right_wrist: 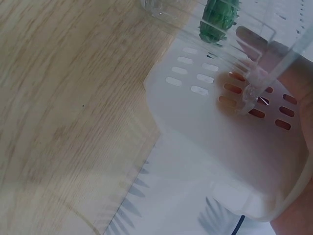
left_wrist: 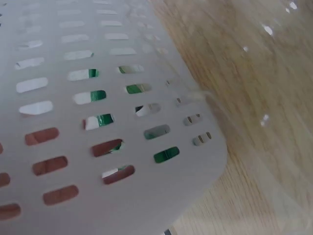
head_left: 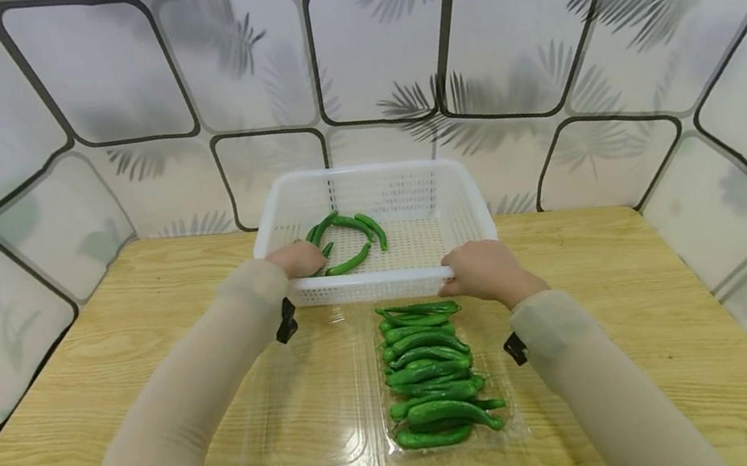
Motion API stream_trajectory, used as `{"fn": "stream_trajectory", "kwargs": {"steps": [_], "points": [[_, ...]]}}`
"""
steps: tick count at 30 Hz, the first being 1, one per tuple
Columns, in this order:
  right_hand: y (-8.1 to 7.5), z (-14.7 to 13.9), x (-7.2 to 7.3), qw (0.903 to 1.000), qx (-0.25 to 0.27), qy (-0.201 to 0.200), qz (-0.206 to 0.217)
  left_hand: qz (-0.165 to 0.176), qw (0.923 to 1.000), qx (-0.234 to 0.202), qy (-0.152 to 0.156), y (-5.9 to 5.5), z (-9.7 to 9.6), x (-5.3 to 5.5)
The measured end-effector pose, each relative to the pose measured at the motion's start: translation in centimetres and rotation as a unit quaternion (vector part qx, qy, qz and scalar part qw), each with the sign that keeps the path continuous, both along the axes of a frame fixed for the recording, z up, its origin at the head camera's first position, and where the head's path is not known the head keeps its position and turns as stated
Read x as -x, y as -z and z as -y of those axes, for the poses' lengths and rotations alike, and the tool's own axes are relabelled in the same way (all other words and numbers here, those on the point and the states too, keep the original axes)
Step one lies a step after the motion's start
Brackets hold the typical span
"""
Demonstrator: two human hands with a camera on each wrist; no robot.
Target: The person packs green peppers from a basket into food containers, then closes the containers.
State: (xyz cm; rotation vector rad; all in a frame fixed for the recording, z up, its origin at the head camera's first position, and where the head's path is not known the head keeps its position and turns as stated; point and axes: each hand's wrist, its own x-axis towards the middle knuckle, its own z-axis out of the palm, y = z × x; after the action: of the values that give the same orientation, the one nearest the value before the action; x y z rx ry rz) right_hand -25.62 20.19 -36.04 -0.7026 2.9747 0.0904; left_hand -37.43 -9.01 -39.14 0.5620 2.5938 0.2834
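Note:
A white perforated plastic basket [head_left: 380, 277] stands at the back of the table. My left hand [head_left: 297, 260] grips its front rim near the left corner, fingers reaching inside. The right hand [head_left: 486, 272] holds the front right corner, thumb outside the wall. Several green chili peppers [head_left: 350, 261] lie in the basket's left part. In front, an opened clear plastic clamshell box [head_left: 298, 408] lies flat, its right half filled with a stacked row of green chili peppers [head_left: 432, 370]. In the left wrist view, the basket wall [left_wrist: 161, 196] shows fingers and green through its slots.
The wooden table [head_left: 656, 351] runs out to both sides of the basket and box. A patterned cloth backdrop [head_left: 382, 52] rises right behind the basket and along both table sides. Dark wrist-camera mounts [head_left: 286, 322] sit under the sleeves.

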Motion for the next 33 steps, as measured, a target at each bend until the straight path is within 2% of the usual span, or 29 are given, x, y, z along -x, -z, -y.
{"fn": "stream_trajectory", "kwargs": {"steps": [2,3,8,14,17,24,33], "points": [[0.0,0.0,0.0,1.0000,0.001,0.000,0.000,0.009,1.0000,0.001,0.003,-0.4,-0.1,-0.5],[0.1,0.0,0.0,1.0000,0.002,0.000,-0.001,0.022,0.9997,0.007,-0.009,-1.5,-0.5,-1.5],[0.2,-0.1,0.1,1.0000,0.005,-0.001,-0.005,0.020,0.9993,-0.007,-0.029,-2.6,-0.5,-3.0],[0.3,-0.1,0.0,0.9999,0.002,-0.007,-0.008,0.006,0.9996,0.013,-0.023,-2.5,-0.5,-3.1],[0.3,-0.1,0.0,0.9999,0.001,-0.009,-0.009,-0.011,0.9994,0.006,-0.034,-2.3,-0.5,-3.0],[0.2,-0.1,-0.1,0.9999,0.000,-0.011,-0.008,-0.043,0.9925,-0.072,-0.089,-2.4,-0.3,-3.2],[0.2,-0.1,-0.1,0.9999,-0.001,-0.009,-0.008,-0.070,0.9837,-0.127,-0.106,-2.8,-0.3,-3.7]]}}
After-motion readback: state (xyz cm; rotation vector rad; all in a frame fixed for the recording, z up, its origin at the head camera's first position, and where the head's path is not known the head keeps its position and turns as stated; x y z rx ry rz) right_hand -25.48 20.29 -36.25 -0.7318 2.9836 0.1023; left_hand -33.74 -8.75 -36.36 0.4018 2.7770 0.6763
